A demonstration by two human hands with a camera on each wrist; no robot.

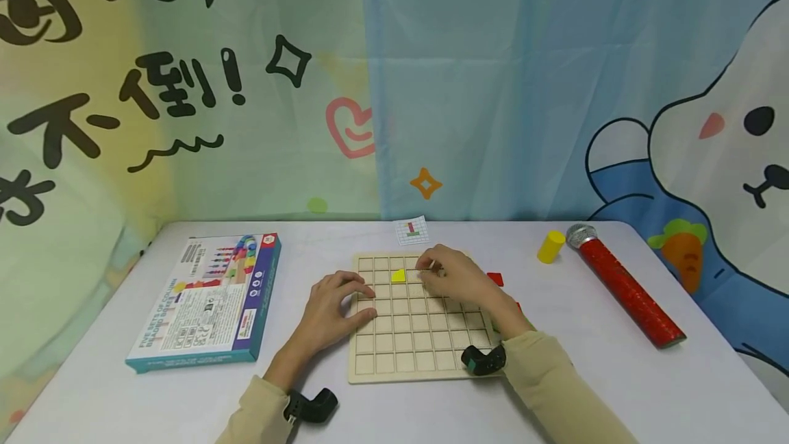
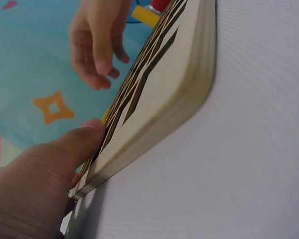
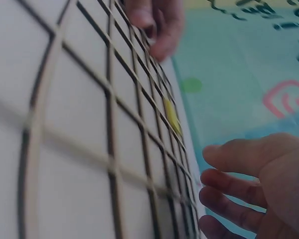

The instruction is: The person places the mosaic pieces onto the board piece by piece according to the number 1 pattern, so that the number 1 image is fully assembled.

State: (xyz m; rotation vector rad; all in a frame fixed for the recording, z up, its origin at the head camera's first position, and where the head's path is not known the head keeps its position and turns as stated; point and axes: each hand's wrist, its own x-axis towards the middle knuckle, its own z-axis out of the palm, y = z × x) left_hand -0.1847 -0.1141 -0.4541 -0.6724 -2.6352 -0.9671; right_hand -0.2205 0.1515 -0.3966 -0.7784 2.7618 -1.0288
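Observation:
A pale wooden grid board (image 1: pixel 394 364) lies flat on the table. One yellow piece (image 1: pixel 398 275) with a cut corner sits in a cell of its upper rows. My left hand (image 1: pixel 337 307) rests at the board's left edge, thumb and index fingertips on its border. In the left wrist view the thumb (image 2: pixel 72 147) lies over that edge. Above the upper right cells is my right hand (image 1: pixel 453 276), its fingers loosely bent and apart in the right wrist view, with nothing showing between them. A small card (image 1: pixel 411 230) printed with a coloured grid lies behind the board.
Red pieces (image 1: pixel 495 279) lie right of the board, partly hidden by my right forearm. A yellow cylinder (image 1: pixel 551 247) and a red microphone (image 1: pixel 629 286) are farther right. On the left lies a flat boxed set (image 1: pixel 203 300). A printed curtain (image 1: pixel 456 88) hangs behind the table.

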